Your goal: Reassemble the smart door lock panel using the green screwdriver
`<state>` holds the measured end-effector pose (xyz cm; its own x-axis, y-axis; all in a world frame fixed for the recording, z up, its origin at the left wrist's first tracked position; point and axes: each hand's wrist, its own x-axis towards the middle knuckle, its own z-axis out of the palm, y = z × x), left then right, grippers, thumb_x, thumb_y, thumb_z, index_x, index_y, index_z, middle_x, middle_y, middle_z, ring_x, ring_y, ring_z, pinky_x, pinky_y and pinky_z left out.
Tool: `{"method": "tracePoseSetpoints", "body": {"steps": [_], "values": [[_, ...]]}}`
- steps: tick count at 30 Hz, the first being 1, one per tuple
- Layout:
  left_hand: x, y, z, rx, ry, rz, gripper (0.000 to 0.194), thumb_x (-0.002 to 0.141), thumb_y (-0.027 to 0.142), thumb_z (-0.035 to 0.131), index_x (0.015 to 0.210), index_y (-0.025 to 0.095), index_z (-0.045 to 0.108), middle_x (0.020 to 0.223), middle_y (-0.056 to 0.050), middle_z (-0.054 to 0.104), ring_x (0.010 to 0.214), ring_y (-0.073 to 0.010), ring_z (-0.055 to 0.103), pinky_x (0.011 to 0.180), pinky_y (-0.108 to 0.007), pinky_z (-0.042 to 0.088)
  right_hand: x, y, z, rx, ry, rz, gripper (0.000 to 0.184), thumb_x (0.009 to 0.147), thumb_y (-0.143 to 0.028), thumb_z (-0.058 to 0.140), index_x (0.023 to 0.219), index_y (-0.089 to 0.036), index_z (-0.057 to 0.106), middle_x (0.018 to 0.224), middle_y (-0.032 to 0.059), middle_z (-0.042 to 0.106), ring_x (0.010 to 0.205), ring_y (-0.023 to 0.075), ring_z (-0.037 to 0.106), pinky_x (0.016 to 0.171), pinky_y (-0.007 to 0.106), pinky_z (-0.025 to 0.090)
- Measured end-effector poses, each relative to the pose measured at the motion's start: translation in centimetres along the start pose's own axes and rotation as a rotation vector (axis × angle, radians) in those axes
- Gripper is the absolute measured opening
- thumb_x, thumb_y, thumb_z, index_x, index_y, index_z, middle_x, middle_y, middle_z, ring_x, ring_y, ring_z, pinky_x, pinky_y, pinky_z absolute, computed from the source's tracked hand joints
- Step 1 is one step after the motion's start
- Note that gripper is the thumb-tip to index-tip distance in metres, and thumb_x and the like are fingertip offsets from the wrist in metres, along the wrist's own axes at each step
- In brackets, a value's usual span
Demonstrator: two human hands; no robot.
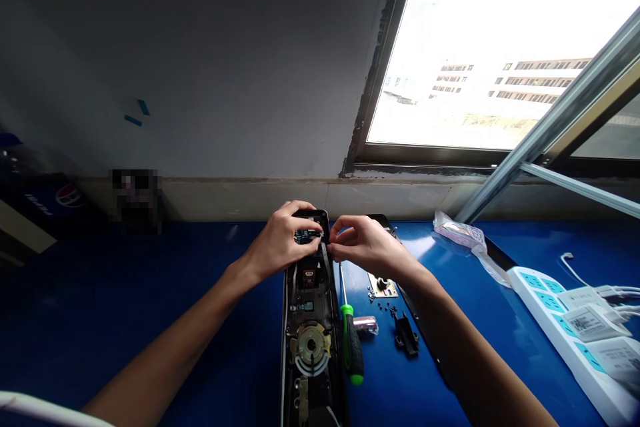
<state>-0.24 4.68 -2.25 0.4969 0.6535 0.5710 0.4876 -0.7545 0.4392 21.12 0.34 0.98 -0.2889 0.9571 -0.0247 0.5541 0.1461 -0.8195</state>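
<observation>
A long black door-lock housing [320, 320] lies open, its inner parts facing up and its far end towards the wall. My left hand [280, 240] reaches over that far end, thumb and index finger closed at the end of a grey cable [325, 260] beside a small circuit board [305, 237]. At the right edge, my right hand [365, 243] is closed with its fingertips pinched close to the cable; what they hold, if anything, is too small to make out. A screwdriver [353, 340] with a green and black handle lies along the housing's right side.
Right of the housing lie a pink wrapped cylinder [366, 325], a black plastic bracket [406, 335], several small screws [383, 307] and a small board [384, 285]. A white power strip [555, 320] with plugged-in chargers stands far right. A Pepsi package [55, 200] is at far left.
</observation>
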Motion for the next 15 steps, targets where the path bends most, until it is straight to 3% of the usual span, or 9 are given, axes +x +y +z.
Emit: {"method": "tracePoseSetpoints", "body": {"steps": [9, 15], "values": [[0.0, 0.1, -0.3, 0.038, -0.055, -0.012, 0.016, 0.091, 0.028, 0.069, 0.100, 0.024, 0.082, 0.134, -0.010, 0.066, 0.123, -0.0284, 0.065, 0.109, -0.046, 0.055, -0.2, 0.0, -0.4, 0.021, -0.041, -0.004, 0.010, 0.083, -0.025, 0.068, 0.091, -0.021, 0.062, 0.082, 0.0047, 0.078, 0.073, 0.0163, 0.073, 0.065, 0.026, 0.056], [-0.5, 1.4, -1.8, 0.046, -0.113, 0.047, 0.025, 0.092, 0.017, 0.062, 0.107, 0.026, 0.080, 0.151, -0.008, 0.057, 0.149, -0.0328, 0.043, 0.123, -0.057, 0.042, -2.6, -0.7, -0.7, 0.012, -0.141, 0.005, 0.031, 0.083, -0.033, 0.076, 0.104, -0.025, 0.055, 0.110, 0.0074, 0.076, 0.089, 0.0200, 0.077, 0.067, 0.027, 0.061]]}}
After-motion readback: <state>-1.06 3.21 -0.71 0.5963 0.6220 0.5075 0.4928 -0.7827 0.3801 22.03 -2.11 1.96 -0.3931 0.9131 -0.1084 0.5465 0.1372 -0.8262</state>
